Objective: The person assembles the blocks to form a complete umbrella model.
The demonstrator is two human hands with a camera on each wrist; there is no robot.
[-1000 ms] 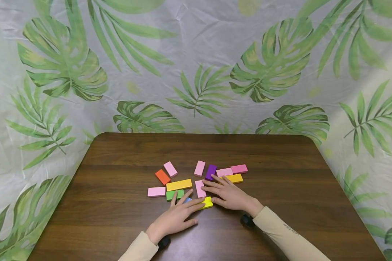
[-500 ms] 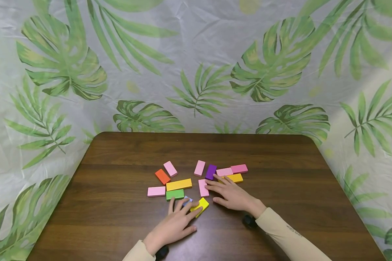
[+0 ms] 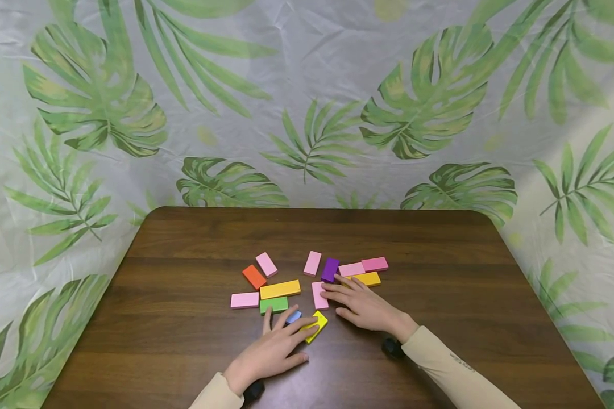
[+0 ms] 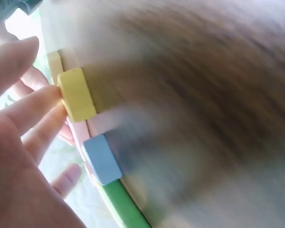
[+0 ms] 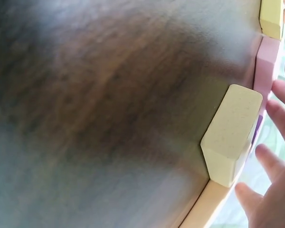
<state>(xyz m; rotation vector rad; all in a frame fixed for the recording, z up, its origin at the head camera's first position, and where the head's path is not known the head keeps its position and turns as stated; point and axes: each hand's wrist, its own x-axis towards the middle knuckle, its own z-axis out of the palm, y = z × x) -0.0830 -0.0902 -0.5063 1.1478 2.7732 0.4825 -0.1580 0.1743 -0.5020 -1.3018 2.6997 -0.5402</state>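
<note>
My left hand (image 3: 273,350) is spread over the table, its fingertips resting on a yellow block (image 3: 322,322) that lies slantwise. Close to those fingers is a blue block (image 3: 294,317), and beyond it a green block (image 3: 273,305). In the left wrist view the fingertips touch the edge of the yellow block (image 4: 77,95). My right hand (image 3: 366,307) has its fingers extended, with fingertips at a pink block (image 3: 318,297). Below the right palm, a cream block (image 5: 232,121) shows in the right wrist view; the hand covers it in the head view.
A long amber block (image 3: 280,289), an orange-red block (image 3: 254,276) and pink blocks lie at left. Toward the right are a purple block (image 3: 330,270), another amber block (image 3: 370,279) and a darker pink block (image 3: 375,264). A leaf-patterned cloth (image 3: 307,130) hangs behind the brown table (image 3: 184,341).
Under my left fingers the yellow block has turned to a slant and shifted slightly nearer. The pink block at my right fingertips has moved slightly right. Both hands have shifted only a little.
</note>
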